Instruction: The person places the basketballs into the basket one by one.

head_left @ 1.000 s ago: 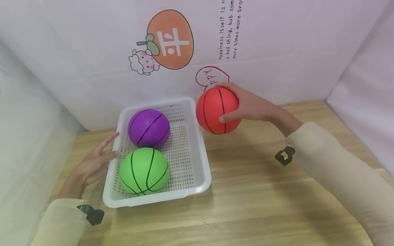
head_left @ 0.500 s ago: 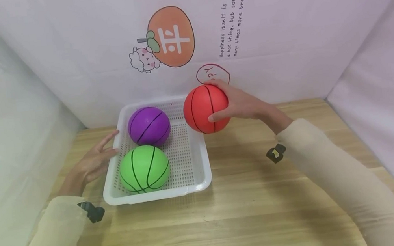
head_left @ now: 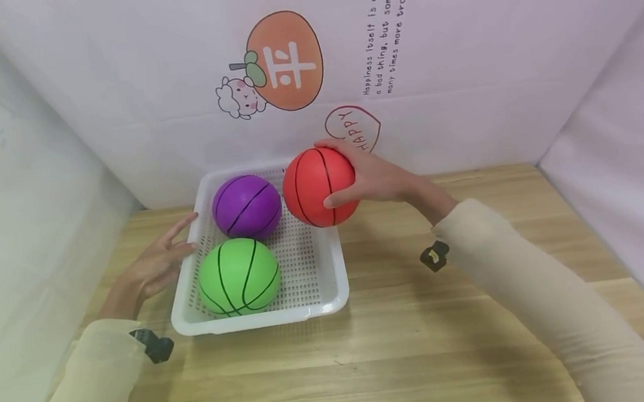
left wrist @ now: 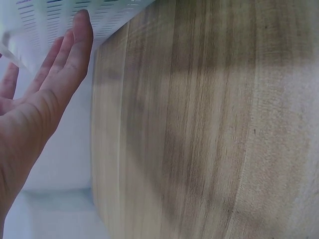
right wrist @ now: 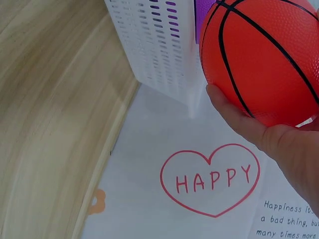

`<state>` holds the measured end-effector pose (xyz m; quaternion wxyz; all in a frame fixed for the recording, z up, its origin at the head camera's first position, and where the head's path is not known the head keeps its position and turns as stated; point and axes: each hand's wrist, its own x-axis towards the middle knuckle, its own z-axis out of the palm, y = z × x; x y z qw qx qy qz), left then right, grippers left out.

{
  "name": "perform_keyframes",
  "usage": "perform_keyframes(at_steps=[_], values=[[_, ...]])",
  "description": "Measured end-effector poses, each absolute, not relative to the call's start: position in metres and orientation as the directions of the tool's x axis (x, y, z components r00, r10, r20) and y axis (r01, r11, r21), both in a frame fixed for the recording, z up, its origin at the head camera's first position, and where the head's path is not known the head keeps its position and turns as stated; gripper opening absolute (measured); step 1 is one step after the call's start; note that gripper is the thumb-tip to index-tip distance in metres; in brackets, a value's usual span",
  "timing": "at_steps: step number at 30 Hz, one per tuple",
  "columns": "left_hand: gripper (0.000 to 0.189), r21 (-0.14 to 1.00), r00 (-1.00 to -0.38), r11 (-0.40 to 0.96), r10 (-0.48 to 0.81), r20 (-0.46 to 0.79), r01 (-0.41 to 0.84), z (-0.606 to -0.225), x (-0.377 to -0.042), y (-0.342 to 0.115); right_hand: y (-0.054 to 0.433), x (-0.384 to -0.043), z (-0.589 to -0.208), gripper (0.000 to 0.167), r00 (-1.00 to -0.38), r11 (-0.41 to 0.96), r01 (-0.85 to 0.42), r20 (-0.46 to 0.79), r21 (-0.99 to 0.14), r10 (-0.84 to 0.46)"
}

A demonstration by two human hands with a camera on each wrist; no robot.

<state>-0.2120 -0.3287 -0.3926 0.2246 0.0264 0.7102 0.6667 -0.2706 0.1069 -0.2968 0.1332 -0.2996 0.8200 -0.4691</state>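
My right hand (head_left: 374,173) grips a red toy basketball (head_left: 316,188) from its right side, fingers over the top and thumb on the near face. The ball is held above the right back part of a white plastic basket (head_left: 338,277). Inside the basket lie a purple ball (head_left: 247,207) at the back left and a green ball (head_left: 239,277) in front of it. At the basket's left rim, my left hand (head_left: 156,265) has its fingers extended against the side. In the left wrist view, the fingers (left wrist: 77,55) lie along the slotted basket wall (left wrist: 112,20).
A wooden tabletop (head_left: 428,333) carries the basket. White printed sheeting (head_left: 449,72) rises behind it, with more sheeting on the left (head_left: 15,159) and right (head_left: 628,119). Small dark devices are worn at the left wrist (head_left: 154,346) and right wrist (head_left: 435,256).
My right hand has carried the red ball leftward, from beside the basket's right rim to over its interior. The left hand stays at the left rim; the purple and green balls stay put.
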Motion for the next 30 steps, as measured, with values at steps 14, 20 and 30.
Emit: perform_keyframes(at_steps=[14,20,30], values=[[0.074,0.960,-0.895,0.097,0.347,-0.281,-0.264,-0.393,-0.214,-0.330,0.079,-0.275,-0.310,0.093,-0.748,0.340,-0.379,0.069,-0.861,-0.660],[0.074,0.960,-0.893,0.089,0.354,-0.279,-0.265,-0.392,-0.215,-0.330,0.075,-0.276,-0.315,0.092,-0.747,0.338,-0.389,0.078,-0.857,-0.661],[0.075,0.960,-0.894,0.089,0.351,-0.280,-0.266,-0.394,-0.215,-0.331,0.064,-0.274,-0.316,0.094,-0.734,0.341,-0.405,0.079,-0.848,-0.675]])
